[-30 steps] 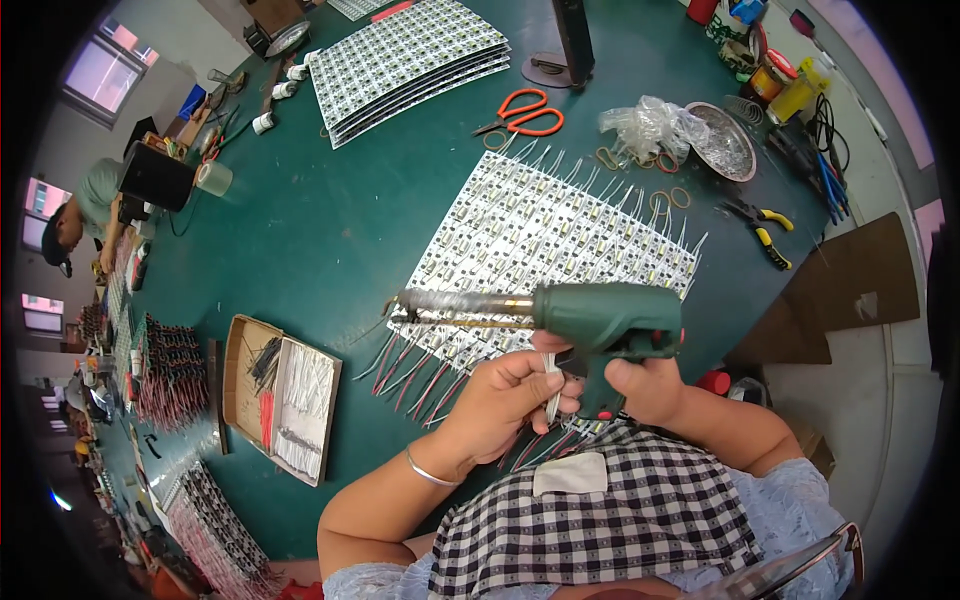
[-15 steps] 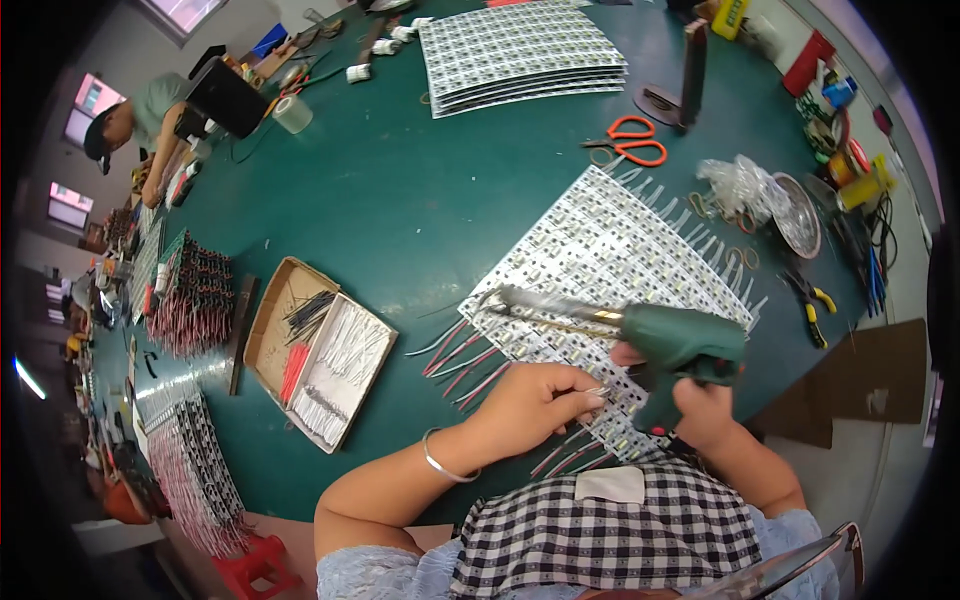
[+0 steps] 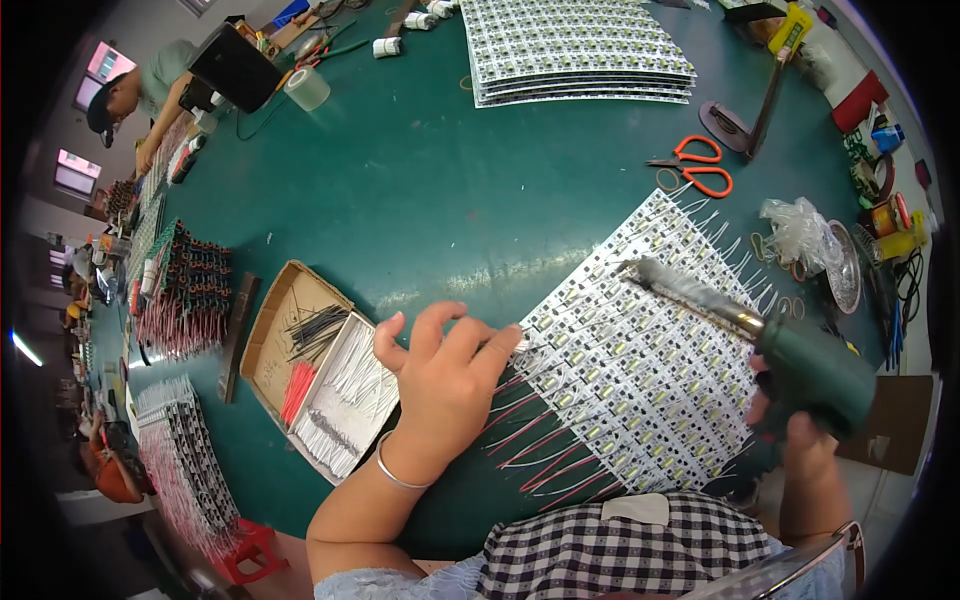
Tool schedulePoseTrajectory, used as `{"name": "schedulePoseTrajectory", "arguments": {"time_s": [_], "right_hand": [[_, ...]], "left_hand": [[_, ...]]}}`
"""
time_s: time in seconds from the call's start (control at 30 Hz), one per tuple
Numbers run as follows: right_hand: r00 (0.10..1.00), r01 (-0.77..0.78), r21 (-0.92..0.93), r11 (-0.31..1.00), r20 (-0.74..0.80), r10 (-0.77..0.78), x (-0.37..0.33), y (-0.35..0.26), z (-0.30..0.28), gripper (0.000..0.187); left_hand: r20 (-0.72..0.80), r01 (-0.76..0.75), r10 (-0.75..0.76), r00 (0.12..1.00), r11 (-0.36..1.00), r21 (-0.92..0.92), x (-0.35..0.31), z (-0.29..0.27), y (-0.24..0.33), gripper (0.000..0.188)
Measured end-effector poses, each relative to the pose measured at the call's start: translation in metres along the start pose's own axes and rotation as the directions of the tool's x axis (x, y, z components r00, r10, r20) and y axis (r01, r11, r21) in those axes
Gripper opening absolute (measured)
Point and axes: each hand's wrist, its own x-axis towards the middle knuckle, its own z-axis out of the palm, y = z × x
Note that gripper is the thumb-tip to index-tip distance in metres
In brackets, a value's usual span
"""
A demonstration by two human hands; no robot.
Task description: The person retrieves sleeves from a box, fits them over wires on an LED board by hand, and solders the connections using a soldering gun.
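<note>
Green pistol-shaped tool (image 3: pixel 815 375), hands (image 3: pixel 447 380) apart

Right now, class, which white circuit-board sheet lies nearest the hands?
The flat sheet beneath the green tool, beside the left hand; the stacked sheets lie farther off.

Right grip (image 3: pixel 803 440) holds soldering gun (image 3: pixel 818 365) — above circuit panel (image 3: pixel 622 372).

Just below the frame's centre, the left hand (image 3: pixel 450 370) arches with its outer fingers fanned, its forearm (image 3: pixel 375 495) slanting from the lower edge, while the right hand (image 3: pixel 806 436) curls closed at lower right.
</note>
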Motion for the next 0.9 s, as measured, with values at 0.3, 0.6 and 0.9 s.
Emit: {"name": "schedulePoseTrajectory", "arguments": {"time_s": [0.3,0.6,0.9], "right_hand": [[0.998,-0.059,0.355,0.933,-0.002,0.064,0.017,0.029,0.062,0.059],[0.990,-0.053,-0.146,0.988,0.119,0.070,0.010,0.034,0.061,0.032],[0.995,0.000,-0.254,0.967,0.093,0.025,0.009,0.043,0.068,0.034]], "left_hand": [[-0.051,-0.111,0.116,0.992,0.990,0.081,0.003,0.011,-0.001,0.013],[0.013,-0.099,0.099,0.995,0.993,0.060,0.001,0.011,0.003,0.017],[0.025,-0.111,0.110,0.994,0.991,0.069,0.002,0.011,0.004,0.016]]}}
